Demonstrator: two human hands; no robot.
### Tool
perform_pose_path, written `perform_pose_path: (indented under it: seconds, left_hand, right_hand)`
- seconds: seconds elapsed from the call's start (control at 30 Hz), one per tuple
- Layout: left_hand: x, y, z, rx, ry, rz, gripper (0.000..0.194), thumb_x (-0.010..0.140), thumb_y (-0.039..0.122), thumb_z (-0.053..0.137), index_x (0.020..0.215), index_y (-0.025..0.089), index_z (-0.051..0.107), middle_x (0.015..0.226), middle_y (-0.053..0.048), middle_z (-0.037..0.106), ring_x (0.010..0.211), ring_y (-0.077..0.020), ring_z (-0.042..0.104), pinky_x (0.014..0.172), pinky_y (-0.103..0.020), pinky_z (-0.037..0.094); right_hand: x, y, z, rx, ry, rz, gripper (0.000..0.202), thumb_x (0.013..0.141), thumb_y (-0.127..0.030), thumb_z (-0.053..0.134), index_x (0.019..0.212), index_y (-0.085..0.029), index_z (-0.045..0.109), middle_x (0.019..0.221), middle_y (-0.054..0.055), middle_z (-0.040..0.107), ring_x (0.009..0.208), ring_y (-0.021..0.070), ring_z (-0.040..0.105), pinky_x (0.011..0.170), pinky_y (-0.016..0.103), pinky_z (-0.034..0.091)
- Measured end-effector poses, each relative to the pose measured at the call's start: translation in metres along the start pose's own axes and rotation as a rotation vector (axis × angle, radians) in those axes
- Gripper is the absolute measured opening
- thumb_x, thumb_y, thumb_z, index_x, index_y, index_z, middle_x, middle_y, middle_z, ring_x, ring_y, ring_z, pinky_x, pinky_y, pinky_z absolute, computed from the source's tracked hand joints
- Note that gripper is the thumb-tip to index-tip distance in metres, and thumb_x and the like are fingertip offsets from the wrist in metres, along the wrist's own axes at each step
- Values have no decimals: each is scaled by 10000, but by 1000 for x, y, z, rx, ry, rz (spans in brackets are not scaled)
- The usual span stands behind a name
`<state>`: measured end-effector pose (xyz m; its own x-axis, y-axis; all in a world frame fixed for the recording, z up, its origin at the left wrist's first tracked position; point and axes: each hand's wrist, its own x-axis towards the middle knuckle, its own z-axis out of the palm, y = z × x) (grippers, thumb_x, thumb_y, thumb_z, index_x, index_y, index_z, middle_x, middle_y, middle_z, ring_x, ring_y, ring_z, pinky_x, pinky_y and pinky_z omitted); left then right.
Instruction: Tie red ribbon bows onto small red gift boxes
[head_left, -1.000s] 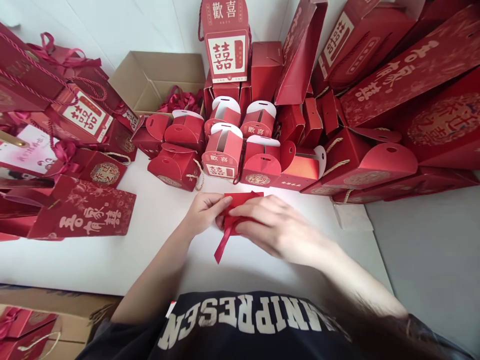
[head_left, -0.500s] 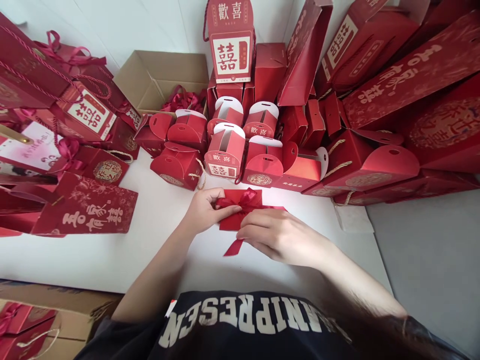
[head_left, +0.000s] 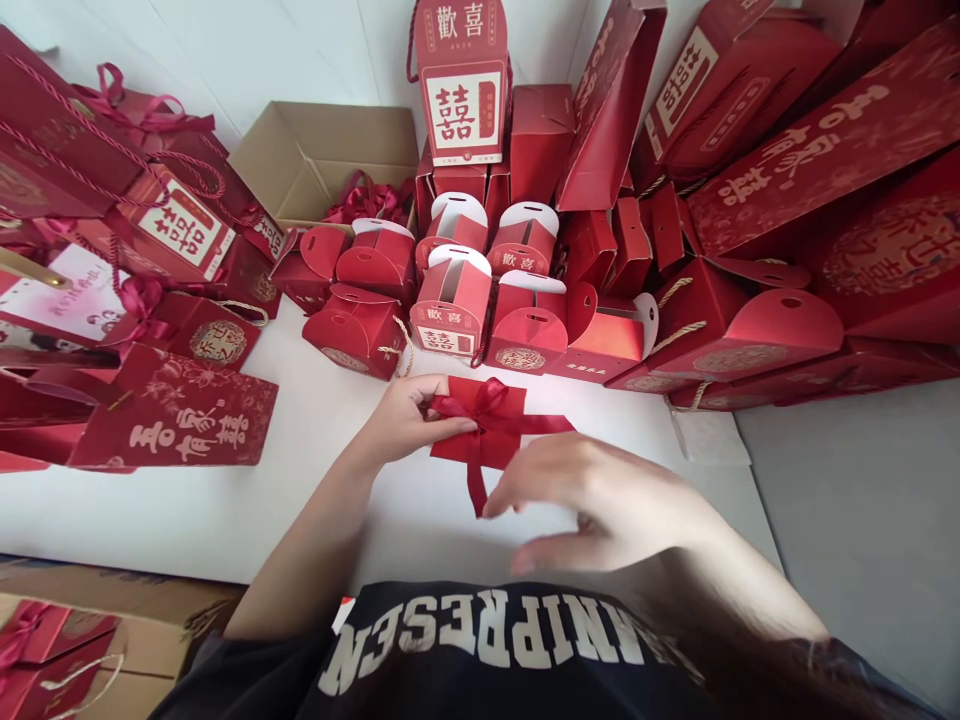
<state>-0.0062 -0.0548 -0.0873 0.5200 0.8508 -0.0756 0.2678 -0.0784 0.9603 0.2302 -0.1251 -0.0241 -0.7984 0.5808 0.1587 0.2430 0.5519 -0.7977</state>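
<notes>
A small red box (head_left: 511,407) lies on the white table in front of me. A dark red satin ribbon (head_left: 491,396) crosses its top with a bow at the middle; one tail runs right and another hangs toward me. At the box's left side my left hand (head_left: 409,422) pinches the ribbon's left part between thumb and fingers. Whether it also grips the box edge I cannot tell. My right hand (head_left: 592,500), slightly blurred, hovers right of the near tail. Its thumb and fingers are apart, with nothing seen between them.
Several small red gift boxes (head_left: 452,300) stand in rows behind the work. Larger red boxes (head_left: 750,310) are stacked at right, others (head_left: 187,430) at left. An open cardboard box (head_left: 322,150) at the back contains red ribbons. The table's edge (head_left: 127,570) runs along the near left.
My right hand has let go of the near ribbon tail and moved right and toward me, its fingers spreading. The tail now hangs straighter. My left hand keeps its pinch.
</notes>
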Motion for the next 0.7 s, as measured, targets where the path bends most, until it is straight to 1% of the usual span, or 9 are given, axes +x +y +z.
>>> perform_pose_path:
  seconds: [0.1, 0.13, 0.17, 0.2, 0.23, 0.37, 0.47, 0.53, 0.7]
  left_hand:
    - [-2, 6, -2, -21, -96, 4, 432, 674, 365, 828, 637, 163, 447, 617, 49, 432, 565, -75, 383, 509, -201, 306]
    - [-3, 8, -2, -18, -123, 2, 429, 671, 361, 829, 640, 163, 449, 620, 50, 439, 565, -74, 379, 512, -202, 306]
    - [-4, 10, -2, -11, -149, 1, 427, 671, 359, 829, 641, 163, 451, 618, 52, 438, 560, -71, 366, 511, -203, 299]
    - [-4, 12, -1, -2, -173, -1, 423, 671, 358, 829, 642, 163, 454, 613, 56, 431, 555, -68, 348, 508, -204, 290]
    - [-5, 14, -1, 9, -191, -3, 421, 669, 357, 830, 642, 163, 456, 606, 60, 419, 550, -65, 331, 505, -205, 281]
    - [-6, 15, -1, 51, -192, -18, 460, 649, 350, 841, 623, 171, 419, 569, 76, 359, 542, -65, 318, 499, -208, 267]
    - [-7, 16, -1, 61, -191, -7, 447, 653, 352, 837, 621, 169, 430, 565, 74, 363, 543, -68, 317, 494, -206, 268]
    - [-6, 16, -1, 53, -198, 3, 433, 663, 353, 829, 620, 166, 440, 569, 70, 374, 539, -68, 318, 486, -204, 269]
    - [-7, 14, -4, 58, -190, -26, 465, 668, 383, 821, 625, 171, 410, 599, 63, 389, 551, -73, 350, 491, -200, 297]
  right_hand:
    - [2, 9, -8, 34, 335, 209, 211, 977, -364, 560, 1097, -201, 618, 1086, 82, 695, 993, 189, 648, 872, 323, 499]
    - [4, 14, -8, 29, 417, 294, 226, 999, -375, 513, 1125, -210, 604, 1125, 85, 680, 1029, 192, 639, 895, 336, 490]
    - [7, 21, -7, 40, 459, 358, 251, 1009, -396, 484, 1154, -219, 588, 1167, 85, 663, 1066, 196, 627, 913, 345, 483]
    - [9, 27, -5, 80, 452, 397, 266, 1010, -419, 472, 1151, -224, 583, 1191, 82, 649, 1092, 198, 618, 918, 347, 483]
    - [12, 34, -4, 129, 421, 409, 269, 1008, -440, 465, 1091, -221, 596, 1182, 77, 647, 1097, 198, 614, 912, 343, 486]
    - [17, 47, -1, 290, 299, 360, 288, 961, -438, 553, 808, -194, 571, 1146, 64, 649, 1054, 185, 619, 908, 338, 489]
    - [15, 47, -4, 309, 247, 318, 227, 915, -379, 642, 793, -189, 621, 1244, 76, 620, 1152, 202, 592, 957, 351, 470]
    - [13, 47, -8, 307, 204, 312, 227, 912, -367, 649, 774, -187, 658, 1297, 79, 604, 1202, 211, 576, 977, 355, 457]
    - [12, 56, -11, 374, 190, 306, 332, 944, -375, 606, 692, -163, 644, 1291, 78, 608, 1143, 197, 605, 1004, 373, 435]
